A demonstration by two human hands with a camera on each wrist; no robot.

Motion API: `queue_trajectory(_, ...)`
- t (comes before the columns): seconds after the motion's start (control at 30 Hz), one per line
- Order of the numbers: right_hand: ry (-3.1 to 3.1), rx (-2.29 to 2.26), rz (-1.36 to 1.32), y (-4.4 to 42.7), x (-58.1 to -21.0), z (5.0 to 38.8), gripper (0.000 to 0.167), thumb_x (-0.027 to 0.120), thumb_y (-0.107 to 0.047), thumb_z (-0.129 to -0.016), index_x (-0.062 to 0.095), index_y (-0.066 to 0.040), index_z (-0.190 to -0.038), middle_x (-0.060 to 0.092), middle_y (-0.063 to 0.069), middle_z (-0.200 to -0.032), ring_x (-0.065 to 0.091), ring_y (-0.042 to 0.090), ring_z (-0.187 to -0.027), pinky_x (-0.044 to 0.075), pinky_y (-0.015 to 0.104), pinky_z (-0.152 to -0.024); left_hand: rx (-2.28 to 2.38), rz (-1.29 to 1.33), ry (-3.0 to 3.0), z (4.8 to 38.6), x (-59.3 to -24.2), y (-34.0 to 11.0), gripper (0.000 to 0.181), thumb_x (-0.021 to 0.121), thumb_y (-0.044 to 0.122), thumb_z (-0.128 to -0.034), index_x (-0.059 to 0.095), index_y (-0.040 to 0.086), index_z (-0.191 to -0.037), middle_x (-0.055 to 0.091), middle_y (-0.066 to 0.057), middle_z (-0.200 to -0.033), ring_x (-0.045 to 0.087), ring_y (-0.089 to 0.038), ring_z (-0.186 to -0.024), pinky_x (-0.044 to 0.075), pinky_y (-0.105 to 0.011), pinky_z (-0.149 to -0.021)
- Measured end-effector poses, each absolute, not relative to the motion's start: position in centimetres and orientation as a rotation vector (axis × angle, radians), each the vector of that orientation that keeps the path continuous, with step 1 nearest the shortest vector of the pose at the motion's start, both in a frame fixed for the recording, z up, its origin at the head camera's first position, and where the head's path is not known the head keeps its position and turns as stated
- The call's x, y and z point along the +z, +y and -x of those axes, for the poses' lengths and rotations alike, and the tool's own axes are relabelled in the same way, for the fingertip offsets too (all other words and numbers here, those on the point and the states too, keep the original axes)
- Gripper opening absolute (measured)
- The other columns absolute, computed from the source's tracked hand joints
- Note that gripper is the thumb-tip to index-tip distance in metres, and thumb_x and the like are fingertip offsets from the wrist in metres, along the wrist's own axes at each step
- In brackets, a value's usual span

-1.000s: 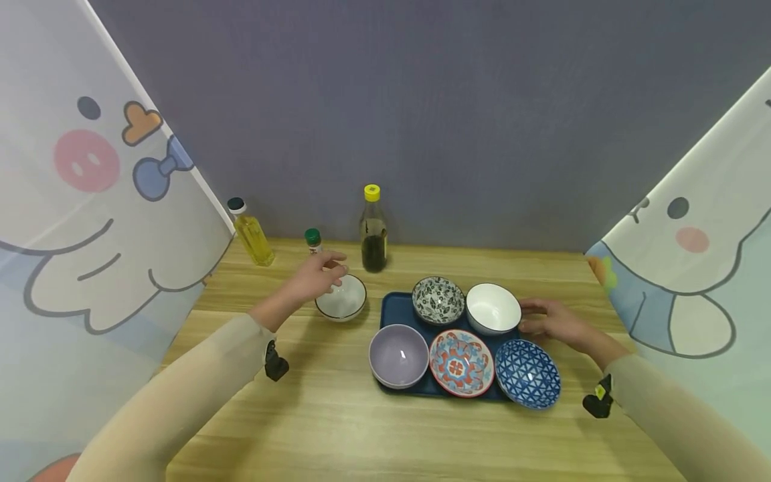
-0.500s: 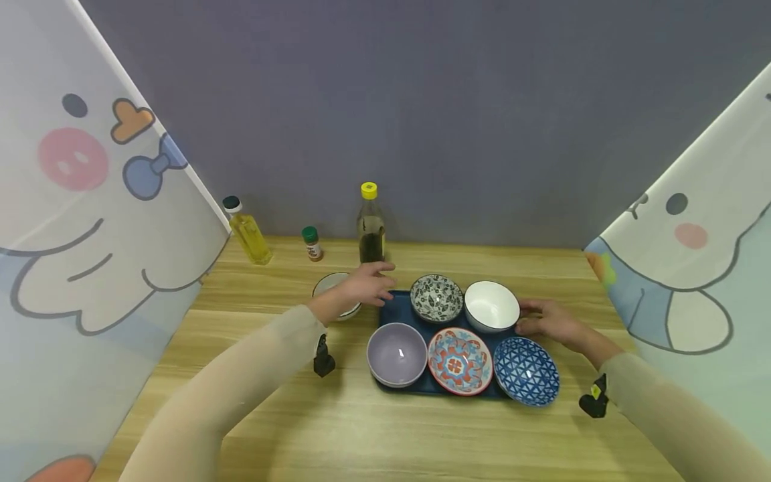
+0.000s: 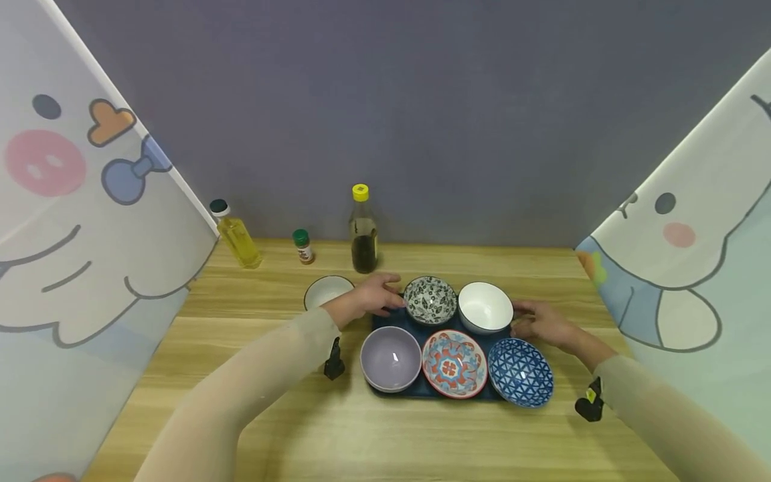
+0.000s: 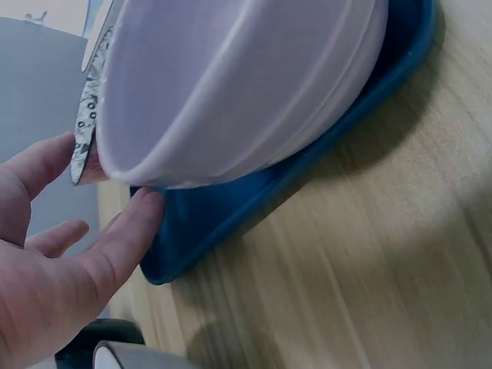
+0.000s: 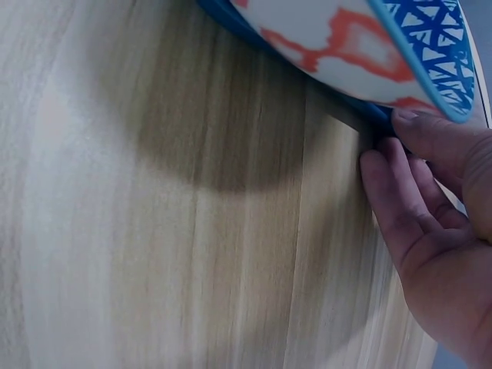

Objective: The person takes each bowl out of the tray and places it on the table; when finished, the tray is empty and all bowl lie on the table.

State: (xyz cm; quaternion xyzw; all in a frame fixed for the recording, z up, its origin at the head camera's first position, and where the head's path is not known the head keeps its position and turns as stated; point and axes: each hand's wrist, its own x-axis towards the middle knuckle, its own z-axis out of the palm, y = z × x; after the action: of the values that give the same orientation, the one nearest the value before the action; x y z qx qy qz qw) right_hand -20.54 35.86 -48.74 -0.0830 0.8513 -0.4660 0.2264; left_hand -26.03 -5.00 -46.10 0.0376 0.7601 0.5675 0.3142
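A dark blue, round-cornered tray [image 3: 394, 318] lies just below and right of the head view's centre, crowded with five bowls [image 3: 454, 363]. The left hand [image 3: 375, 294] is spread loosely at its upper left, gripping nothing; the right hand [image 3: 545, 325] meets its right end, fingers slightly bent, hold unclear. Bench [image 3: 434, 438] wood stretches from its lower edge to the frame's bottom.

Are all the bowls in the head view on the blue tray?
No, one white bowl sits on the wooden table, to the left of the tray.
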Motion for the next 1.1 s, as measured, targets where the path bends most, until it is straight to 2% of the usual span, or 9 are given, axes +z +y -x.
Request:
queue_trajectory(0.37, 2.387, -1.274, 0.231, 36.0, -49.4, 20.8, 0.071, 0.074, -0.001, -0.087, 0.04, 0.016, -0.147, 0.06, 0.031, -0.131, 0.069, 0.029, -0.105, 0.063, 0.031, -0.083, 1.486, -0.098, 1.986, 25.8, -46.2, -3.9, 0.074, 0.072, 0.004, -0.0925, 0.038, 0.005, -0.158, 0.055, -0.027, -0.145, 0.065, -0.04, -0.119, 0.061, -0.051, -0.093)
queue_trajectory(0.63, 2.377, -1.279, 0.221, 35.8, -49.1, 20.8, 0.072, 0.073, -0.001, -0.087, 0.038, 0.017, -0.147, 0.059, 0.03, -0.13, 0.068, 0.031, -0.105, 0.063, 0.033, -0.084, 1.525, -0.059, 1.916, 25.7, -46.4, -3.1, 0.078, 0.07, -0.002, -0.0921, 0.032, 0.003, -0.16, 0.069, -0.025, -0.124, 0.071, -0.036, -0.108, 0.064, -0.045, -0.085)
queue_trajectory(0.87, 2.395, -1.252, 0.203, 35.8, -49.2, 20.8, 0.072, 0.074, -0.003, -0.087, 0.039, 0.016, -0.147, 0.059, 0.031, -0.132, 0.069, 0.029, -0.105, 0.063, 0.033, -0.085, 1.576, -0.018, 1.865, 25.8, -46.4, -3.1, 0.07, 0.063, 0.002, -0.0998, 0.031, 0.009, -0.162, 0.065, -0.025, -0.134, 0.075, -0.032, -0.092, 0.066, -0.04, -0.076)
queue_trajectory(1.1, 2.403, -1.233, 0.213, 35.9, -49.2, 20.9, 0.072, 0.073, -0.003, -0.088, 0.038, 0.016, -0.148, 0.059, 0.031, -0.131, 0.069, 0.026, -0.105, 0.063, 0.033, -0.086, 1.65, 0.006, 1.831, 25.8, -46.5, -3.1, 0.063, 0.062, 0.003, -0.1003, 0.04, 0.012, -0.159, 0.064, -0.027, -0.132, 0.071, -0.024, -0.077, 0.066, -0.039, -0.074)
